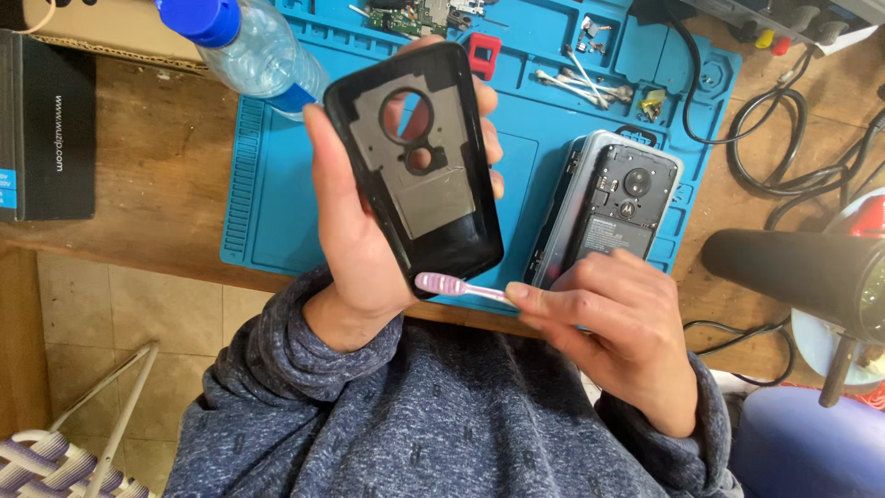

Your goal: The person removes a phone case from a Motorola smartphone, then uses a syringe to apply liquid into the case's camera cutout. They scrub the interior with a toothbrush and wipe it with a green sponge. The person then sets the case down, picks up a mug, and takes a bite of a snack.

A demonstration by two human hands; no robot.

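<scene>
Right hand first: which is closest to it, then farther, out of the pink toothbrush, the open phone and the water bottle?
From the right hand:
1. Pink toothbrush, pinched in its fingers.
2. Open phone, on the blue mat just above.
3. Water bottle, far at upper left.

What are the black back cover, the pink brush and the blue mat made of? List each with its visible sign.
Black back cover: looks like moulded plastic, glossy rim, with a dull grey, possibly metallic liner inside.
Pink brush: apparently translucent plastic handle; the bristle material cannot be told.
Blue mat: probably silicone or rubber, matte, with moulded ridges and compartments.
</scene>
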